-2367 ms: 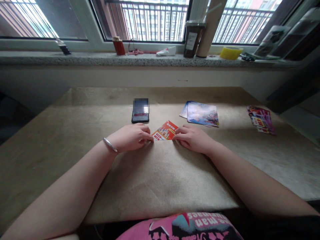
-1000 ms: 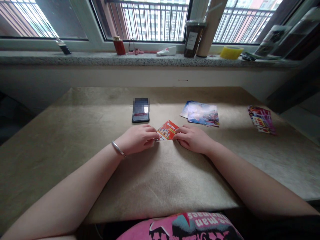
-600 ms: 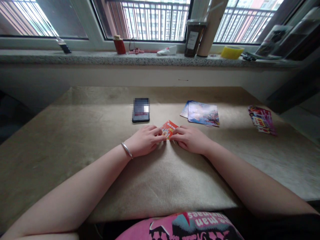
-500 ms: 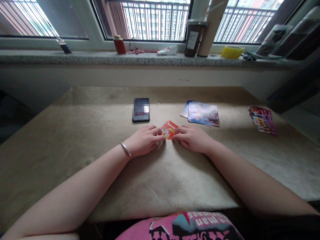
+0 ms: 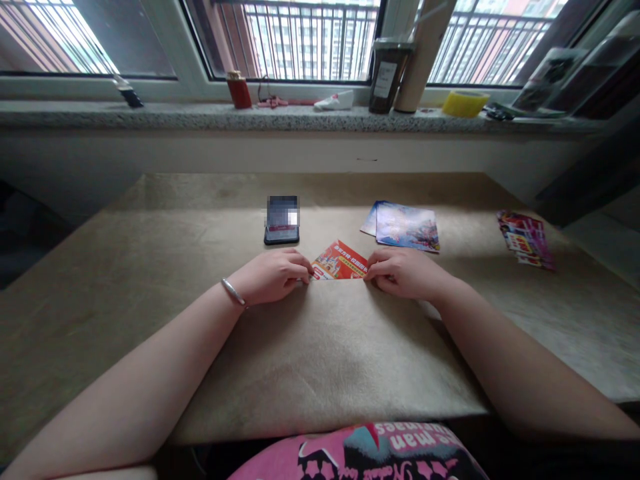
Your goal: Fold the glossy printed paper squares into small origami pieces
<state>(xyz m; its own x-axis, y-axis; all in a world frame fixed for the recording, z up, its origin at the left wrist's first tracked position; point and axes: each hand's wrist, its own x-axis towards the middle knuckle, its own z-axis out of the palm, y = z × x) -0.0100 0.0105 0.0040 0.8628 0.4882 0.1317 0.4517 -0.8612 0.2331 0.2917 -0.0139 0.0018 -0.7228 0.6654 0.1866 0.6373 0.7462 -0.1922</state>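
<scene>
We have the red, yellow and white printed paper sheet (image 5: 341, 262) between our two hands, its straight near edge running from one to the other and its point facing away from us. Our left hand (image 5: 277, 275) pinches the left corner; our right hand (image 5: 411, 273) pinches the right one. Whether the near edge lies flat or is slightly lifted, we cannot tell.

We judge the step in hand to be setting a fold along that edge, and the next move seems to call for keeping both corners level while a fingertip runs firmly along the crease.

Just beyond our left hand lies a black rectangular phone (image 5: 282, 231), and beyond our right hand overlapping glossy blue-and-pink printed sheets (image 5: 407, 225), both apart from the work on the beige leather-look table (image 5: 325, 360)
</scene>
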